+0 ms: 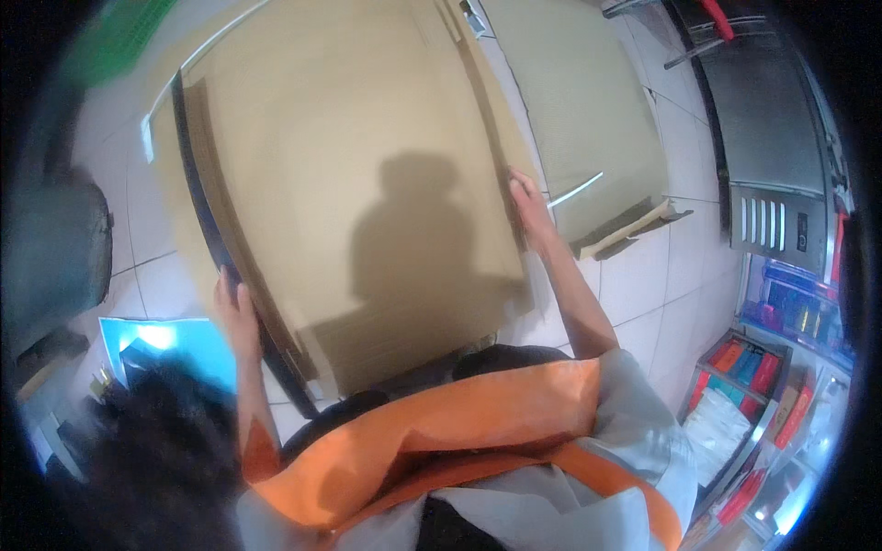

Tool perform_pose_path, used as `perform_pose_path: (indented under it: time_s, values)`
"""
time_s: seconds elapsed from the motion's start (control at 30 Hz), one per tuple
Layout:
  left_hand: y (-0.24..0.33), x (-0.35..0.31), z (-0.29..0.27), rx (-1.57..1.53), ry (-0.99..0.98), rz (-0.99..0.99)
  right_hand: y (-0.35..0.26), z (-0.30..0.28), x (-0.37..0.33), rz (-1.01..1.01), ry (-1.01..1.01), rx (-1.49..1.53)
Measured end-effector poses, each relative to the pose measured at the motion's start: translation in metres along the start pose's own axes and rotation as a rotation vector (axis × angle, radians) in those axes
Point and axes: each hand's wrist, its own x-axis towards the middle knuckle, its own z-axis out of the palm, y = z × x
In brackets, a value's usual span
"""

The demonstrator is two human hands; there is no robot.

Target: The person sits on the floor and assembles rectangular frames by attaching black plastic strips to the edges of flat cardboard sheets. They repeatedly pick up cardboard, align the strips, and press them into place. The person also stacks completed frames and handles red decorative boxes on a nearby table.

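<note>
A large tan board (303, 119), perhaps cardboard, fills the middle in front of me, and a head-and-shoulders shadow falls across it. Along its left side runs a long dark strip (204, 197). My left hand (237, 317) grips this strip near its lower part, thumb on one side and fingers on the other. On the right side, my right hand (531, 207) is closed on the board's edge, with the fingertips partly hidden. The board's near end lies close to my knees, just beyond my orange-trimmed clothing.
A second tan sheet (588, 110) lies on the tiled floor (634, 294) to the right. Farther right are a metal cabinet (767, 138) and a crate of coloured boxes (740, 367). A dark-haired head (156, 450) and a bright blue panel (197, 344) are at the lower left.
</note>
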Motion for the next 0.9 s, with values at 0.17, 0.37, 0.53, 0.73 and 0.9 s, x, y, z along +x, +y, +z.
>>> perform_pose_path:
  time_s: [0.17,0.37,0.53,0.73,0.9]
  values:
    - [-0.005,0.019,-0.001,-0.08,-0.167,-0.241,0.014,-0.019,0.008,-0.005,-0.006,-0.228]
    - [0.017,0.02,0.011,0.46,-0.06,-0.221,-0.003,-0.025,0.029,0.149,-0.263,-0.344]
    - [0.013,-0.003,0.05,0.482,0.136,0.163,0.009,-0.022,0.041,0.077,-0.104,-0.721]
    - [-0.003,-0.045,0.014,0.556,-0.114,0.614,0.018,0.001,0.016,-0.249,0.124,-1.015]
    - [-0.021,-0.064,-0.04,0.458,-0.706,0.554,0.027,0.005,-0.006,-0.452,0.139,-1.051]
